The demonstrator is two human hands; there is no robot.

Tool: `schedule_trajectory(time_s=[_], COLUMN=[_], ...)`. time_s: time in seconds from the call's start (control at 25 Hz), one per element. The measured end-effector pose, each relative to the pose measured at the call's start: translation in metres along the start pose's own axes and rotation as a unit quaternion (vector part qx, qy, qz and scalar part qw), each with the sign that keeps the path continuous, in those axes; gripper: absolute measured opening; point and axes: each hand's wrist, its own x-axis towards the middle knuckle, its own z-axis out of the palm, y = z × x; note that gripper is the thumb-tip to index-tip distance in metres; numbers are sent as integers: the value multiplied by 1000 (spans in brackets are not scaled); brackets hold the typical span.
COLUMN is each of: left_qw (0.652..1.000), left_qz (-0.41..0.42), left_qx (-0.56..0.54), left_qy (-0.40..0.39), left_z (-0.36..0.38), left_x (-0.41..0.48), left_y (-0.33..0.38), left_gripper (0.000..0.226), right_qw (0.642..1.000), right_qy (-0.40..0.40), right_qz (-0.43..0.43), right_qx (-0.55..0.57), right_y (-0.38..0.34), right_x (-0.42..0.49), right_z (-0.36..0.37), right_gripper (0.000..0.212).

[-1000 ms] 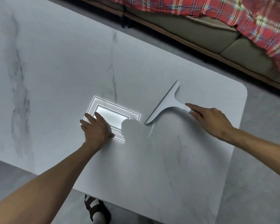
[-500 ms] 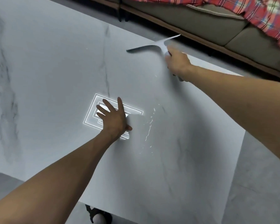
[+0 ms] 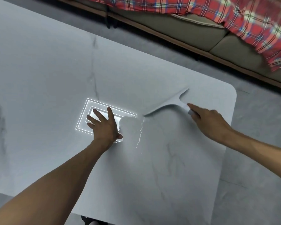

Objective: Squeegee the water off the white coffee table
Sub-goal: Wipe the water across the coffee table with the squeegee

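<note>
The white marble-look coffee table (image 3: 39, 75) fills most of the view. A grey squeegee (image 3: 167, 103) lies with its blade on the tabletop near the right end, and my right hand (image 3: 209, 122) grips its handle with the index finger stretched along it. A thin trail of water droplets (image 3: 139, 135) runs down from the blade's near tip. My left hand (image 3: 104, 125) rests flat on the table with fingers spread, partly covering a bright rectangular light reflection (image 3: 94, 117).
A sofa (image 3: 193, 31) with a red plaid blanket (image 3: 234, 12) stands beyond the table's far edge. Grey floor (image 3: 258, 159) lies to the right of the table's rounded corner. A sandalled foot (image 3: 89, 222) shows under the near edge.
My right hand has pulled the squeegee from the far edge of the table back toward me and to the right. The left hand stays flat on the reflection.
</note>
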Motion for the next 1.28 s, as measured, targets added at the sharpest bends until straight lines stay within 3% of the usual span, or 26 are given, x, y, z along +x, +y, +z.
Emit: schedule_trajectory(time_s=[0.12, 0.32, 0.44, 0.6, 0.68, 0.8, 0.88, 0.96, 1.04, 1.12, 1.28], left_qw=[1000, 1000, 1000, 999, 999, 999, 998, 1000, 997, 995, 996], left_qz=[2, 0, 3, 2, 6, 6, -1, 15, 60, 96, 44], left_qx=[-8, -12, -12, -10, -11, -8, -8, -11, -32, -16, -47], left_qy=[-7, -17, -23, -30, -35, -51, -63, -26, 23, 6, -53], left_z=[2, 5, 6, 2, -1, -10, -19, -21, -15, 2, 26], left_x=[1, 3, 4, 2, -2, -7, -11, -16, -30, -46, -57], left_y=[0, -1, -3, -2, 0, 3, 4, 4, 12, 29, 64], left_gripper=[135, 136, 136, 134, 133, 130, 123, 97, 71, 77, 99], right_qw=[996, 981, 990, 989, 990, 990, 982, 960, 938, 932, 960], right_qy=[64, 48, 48, 10, -10, 21, 48, 66, 81, 79, 59], right_qz=[7, 114, 77, 92, 88, 80, 102, 160, 203, 226, 185], right_qx=[63, 148, 109, 116, 106, 110, 154, 219, 270, 272, 201], right_y=[-16, -24, -10, 13, 19, 27, 30, 31, 33, 34, 39], right_x=[50, 107, 71, -14, -48, -44, -16, 19, 44, 54, 14], right_z=[-26, -21, 9, 50, 53, 28, 3, -13, -19, -15, 20], right_gripper=[40, 37, 36, 45, 45, 44, 36, 30, 44, 49, 44])
